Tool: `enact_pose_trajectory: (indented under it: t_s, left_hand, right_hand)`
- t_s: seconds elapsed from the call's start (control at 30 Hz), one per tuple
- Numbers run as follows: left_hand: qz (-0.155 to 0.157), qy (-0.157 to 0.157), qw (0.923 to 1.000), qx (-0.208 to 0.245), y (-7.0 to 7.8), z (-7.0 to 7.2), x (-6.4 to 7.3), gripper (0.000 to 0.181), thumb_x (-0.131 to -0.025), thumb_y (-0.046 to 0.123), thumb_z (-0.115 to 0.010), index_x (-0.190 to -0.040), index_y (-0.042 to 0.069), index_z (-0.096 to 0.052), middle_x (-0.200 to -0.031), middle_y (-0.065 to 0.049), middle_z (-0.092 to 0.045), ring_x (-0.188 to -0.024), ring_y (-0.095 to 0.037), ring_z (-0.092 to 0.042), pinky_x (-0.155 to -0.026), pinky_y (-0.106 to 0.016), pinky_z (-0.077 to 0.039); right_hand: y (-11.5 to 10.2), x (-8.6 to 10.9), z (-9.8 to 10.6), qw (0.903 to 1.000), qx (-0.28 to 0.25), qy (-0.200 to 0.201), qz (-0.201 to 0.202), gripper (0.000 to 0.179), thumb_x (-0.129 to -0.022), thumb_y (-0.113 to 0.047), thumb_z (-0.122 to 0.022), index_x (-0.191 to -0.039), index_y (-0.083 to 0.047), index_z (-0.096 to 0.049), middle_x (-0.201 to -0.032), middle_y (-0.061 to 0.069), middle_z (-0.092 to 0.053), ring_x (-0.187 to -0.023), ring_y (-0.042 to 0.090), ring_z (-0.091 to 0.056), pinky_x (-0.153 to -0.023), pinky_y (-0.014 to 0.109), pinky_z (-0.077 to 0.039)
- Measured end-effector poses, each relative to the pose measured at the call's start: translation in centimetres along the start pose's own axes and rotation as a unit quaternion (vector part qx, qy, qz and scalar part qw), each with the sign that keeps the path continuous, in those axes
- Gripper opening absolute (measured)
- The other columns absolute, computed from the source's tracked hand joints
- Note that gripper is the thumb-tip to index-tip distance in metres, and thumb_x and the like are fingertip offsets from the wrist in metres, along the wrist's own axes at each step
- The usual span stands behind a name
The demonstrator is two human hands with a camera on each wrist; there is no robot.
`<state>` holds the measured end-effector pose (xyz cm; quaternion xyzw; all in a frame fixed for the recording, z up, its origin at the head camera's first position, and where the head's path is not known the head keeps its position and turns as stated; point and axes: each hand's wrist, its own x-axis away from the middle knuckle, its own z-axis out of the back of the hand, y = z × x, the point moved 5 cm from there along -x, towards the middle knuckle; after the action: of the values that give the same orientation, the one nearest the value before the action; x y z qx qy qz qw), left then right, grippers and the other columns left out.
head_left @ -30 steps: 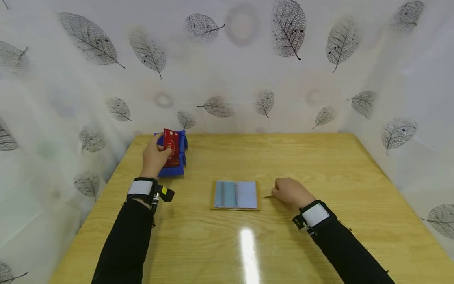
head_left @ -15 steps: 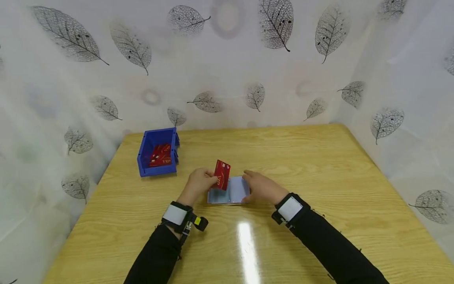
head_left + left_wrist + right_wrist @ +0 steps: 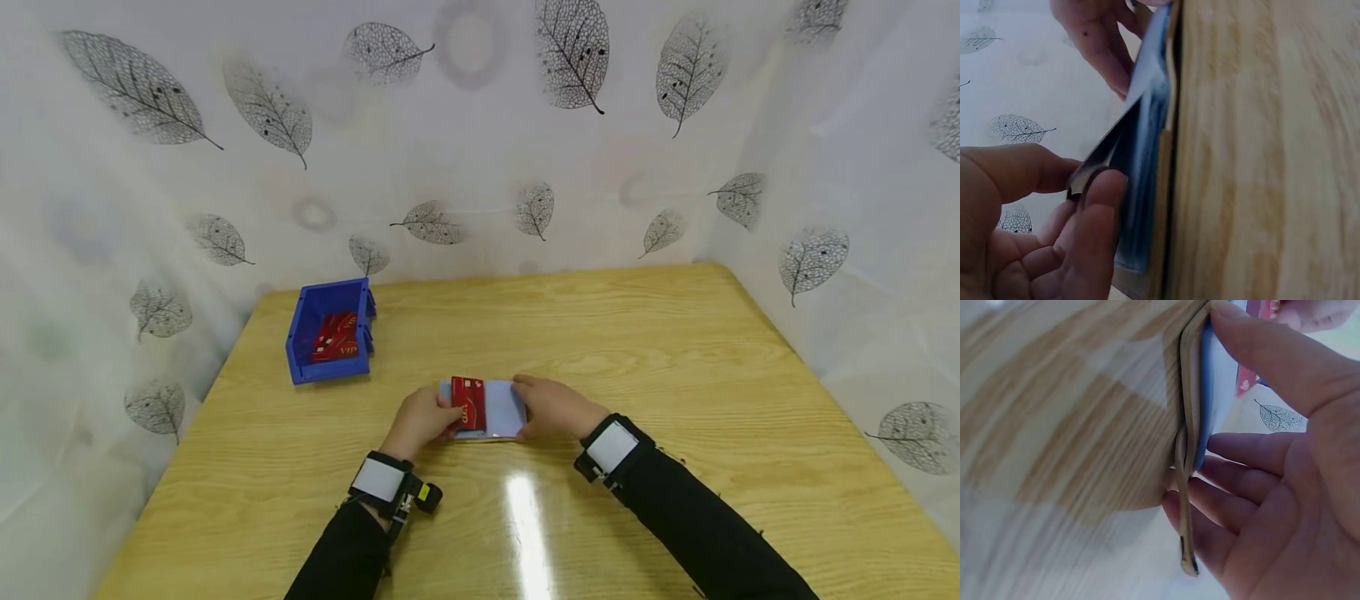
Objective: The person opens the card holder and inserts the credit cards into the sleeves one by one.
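Observation:
Over the left page of an open card holder (image 3: 504, 408), my left hand (image 3: 420, 421) pinches a red VIP card (image 3: 468, 404) between thumb and fingers. In the left wrist view the card (image 3: 1102, 140) tilts up from the clear sleeves (image 3: 1141, 206), its inner edge right at them. My right hand (image 3: 558, 407) grips the holder's right side, thumb at the near edge and fingers at the far one. A tan closing strap (image 3: 1185, 531) sticks out past the cover beside those fingers in the right wrist view.
A blue bin (image 3: 294, 350) with several red VIP cards (image 3: 336, 337) inside stands at the back left of the wooden table (image 3: 637, 333). A leaf-print curtain (image 3: 465, 150) hangs behind and at both sides.
My left hand has brought a red card from the blue bin to the holder and lowered it onto the left page. My right hand has moved from the strap to the holder's right side.

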<state>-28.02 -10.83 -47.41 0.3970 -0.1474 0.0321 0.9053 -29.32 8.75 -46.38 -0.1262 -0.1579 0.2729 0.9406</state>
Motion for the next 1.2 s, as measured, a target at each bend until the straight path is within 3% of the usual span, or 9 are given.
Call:
enact_pose_trajectory:
  t_s: [0.2, 0.4, 0.63, 1.2]
  left_hand:
    - [0.002, -0.008, 0.9996, -0.026, -0.2, -0.3, 0.0, 0.027, -0.091, 0.021, -0.069, -0.069, 0.007, -0.063, -0.060, -0.001, -0.063, -0.052, -0.011, -0.056, -0.048, -0.022, -0.042]
    - [-0.009, -0.018, 0.9972, -0.072, 0.6, -0.4, -0.2, 0.038, -0.091, 0.024, -0.069, -0.057, 0.007, -0.061, -0.053, 0.000, -0.061, -0.045, -0.010, -0.044, -0.045, -0.022, -0.031]
    - [0.008, -0.019, 0.9958, -0.090, 1.2, -0.6, -0.1, 0.041, -0.090, 0.025, -0.070, -0.055, 0.009, -0.057, -0.052, 0.000, -0.059, -0.044, -0.010, -0.041, -0.044, -0.022, -0.029]
    - [-0.041, -0.020, 0.9935, -0.105, 2.0, -2.5, -0.7, 0.044, -0.089, 0.025, -0.071, -0.051, 0.009, -0.057, -0.047, 0.003, -0.054, -0.041, -0.008, -0.040, -0.040, -0.021, -0.027]
  right_hand:
    - [0.0, 0.3, 0.0, 1.0000, -0.006, -0.005, 0.003, 0.084, -0.077, -0.034, -0.083, -0.143, 0.002, -0.045, -0.151, 0.016, -0.039, -0.133, 0.031, -0.044, -0.107, 0.040, -0.038]
    - [0.0, 0.3, -0.1, 1.0000, 0.000, -0.002, 0.000, 0.083, -0.078, -0.035, -0.082, -0.143, 0.002, -0.044, -0.151, 0.015, -0.038, -0.134, 0.030, -0.044, -0.108, 0.039, -0.038]
    - [-0.1, 0.3, -0.1, 1.0000, -0.008, 0.002, 0.005, 0.082, -0.078, -0.032, -0.082, -0.142, 0.004, -0.045, -0.151, 0.018, -0.039, -0.134, 0.032, -0.044, -0.107, 0.040, -0.038]
    - [0.0, 0.3, -0.1, 0.9999, -0.010, 0.006, 0.003, 0.081, -0.078, -0.031, -0.082, -0.142, 0.004, -0.045, -0.151, 0.017, -0.039, -0.133, 0.032, -0.045, -0.107, 0.041, -0.039]
